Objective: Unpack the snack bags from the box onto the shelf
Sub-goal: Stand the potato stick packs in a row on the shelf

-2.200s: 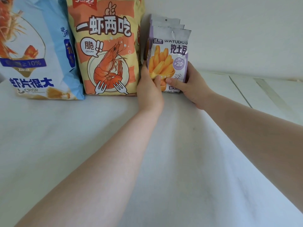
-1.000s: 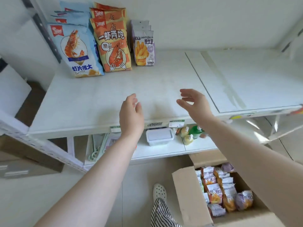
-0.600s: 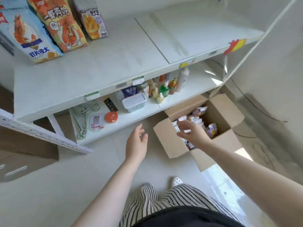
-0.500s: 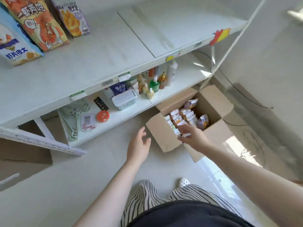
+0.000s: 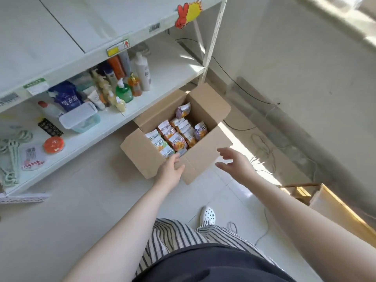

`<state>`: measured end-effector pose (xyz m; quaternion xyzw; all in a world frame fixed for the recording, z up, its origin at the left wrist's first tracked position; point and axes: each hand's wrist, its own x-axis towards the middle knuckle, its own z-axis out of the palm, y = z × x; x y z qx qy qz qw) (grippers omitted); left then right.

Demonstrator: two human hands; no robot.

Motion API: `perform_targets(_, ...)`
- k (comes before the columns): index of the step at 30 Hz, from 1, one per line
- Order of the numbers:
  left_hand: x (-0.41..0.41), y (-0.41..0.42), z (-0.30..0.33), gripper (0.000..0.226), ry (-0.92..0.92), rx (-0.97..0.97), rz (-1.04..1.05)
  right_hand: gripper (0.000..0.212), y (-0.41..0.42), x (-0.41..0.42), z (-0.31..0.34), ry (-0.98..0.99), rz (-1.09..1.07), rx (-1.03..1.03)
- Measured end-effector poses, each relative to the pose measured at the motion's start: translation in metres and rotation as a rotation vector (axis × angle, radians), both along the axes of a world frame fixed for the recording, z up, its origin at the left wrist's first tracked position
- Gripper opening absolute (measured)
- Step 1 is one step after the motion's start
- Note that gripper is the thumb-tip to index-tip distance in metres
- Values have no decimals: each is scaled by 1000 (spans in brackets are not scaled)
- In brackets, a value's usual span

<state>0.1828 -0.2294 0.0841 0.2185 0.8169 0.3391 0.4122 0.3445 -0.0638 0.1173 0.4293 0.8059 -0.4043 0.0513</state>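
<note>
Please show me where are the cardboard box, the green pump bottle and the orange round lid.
cardboard box (image 5: 142, 157): head view, outer left wall.
green pump bottle (image 5: 124, 93): head view, its body.
orange round lid (image 5: 53, 144): head view, top face.

Retail shop: white metal shelf (image 5: 61, 58) carries price labels (image 5: 118, 50) along its front edge, with toiletry bottles (image 5: 142, 72) stocked below.

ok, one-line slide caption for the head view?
Both hands, left and right, reach toward the open cardboard box of snack bags.
</note>
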Motion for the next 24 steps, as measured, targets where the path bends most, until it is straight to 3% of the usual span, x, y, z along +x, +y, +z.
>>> perform_targets(8,39,73,-12,46,2,-77,87,48,109,30,-11,-47,84,5)
perform_targets(15,-5,112,-28,49,85,-201,68,50,169,-21,-39,-94,206,-14)
perform_targets(24,-60,228,-45,53,206,-265,-131,56,257,-94,-64,-154,348,1)
